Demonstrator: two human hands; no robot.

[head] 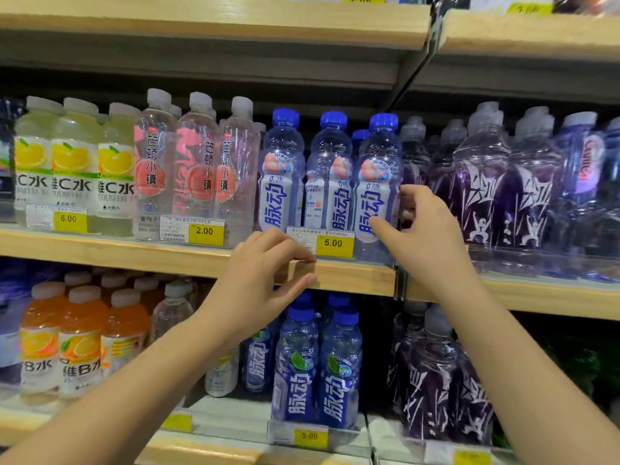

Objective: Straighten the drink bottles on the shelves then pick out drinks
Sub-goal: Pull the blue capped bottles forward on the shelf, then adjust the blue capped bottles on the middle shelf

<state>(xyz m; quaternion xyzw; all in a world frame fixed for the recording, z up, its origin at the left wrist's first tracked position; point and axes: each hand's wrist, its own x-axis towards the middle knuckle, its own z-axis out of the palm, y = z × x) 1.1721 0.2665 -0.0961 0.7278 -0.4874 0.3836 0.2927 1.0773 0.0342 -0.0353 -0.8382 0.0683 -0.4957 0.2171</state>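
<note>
Three blue-capped bottles with white and blue labels stand in a row on the middle shelf (pixel 352 276). My right hand (pixel 426 236) grips the rightmost one (pixel 377 176), thumb on the front of its label and fingers curled round its right side. The middle bottle (pixel 330 182) and the left bottle (pixel 281 182) stand upright and untouched. My left hand (pixel 261 280) hovers in front of the shelf's wooden edge, below the left bottle, with fingers loosely curled and nothing in it.
Yellow-label bottles (pixel 73 162) and pink-label clear bottles (pixel 198 169) stand to the left, purple bottles (pixel 486 196) to the right. The lower shelf holds orange drinks (pixel 80 337), dark blue bottles (pixel 318 370) and more purple ones (pixel 432 380). Yellow price tags line the shelf edges.
</note>
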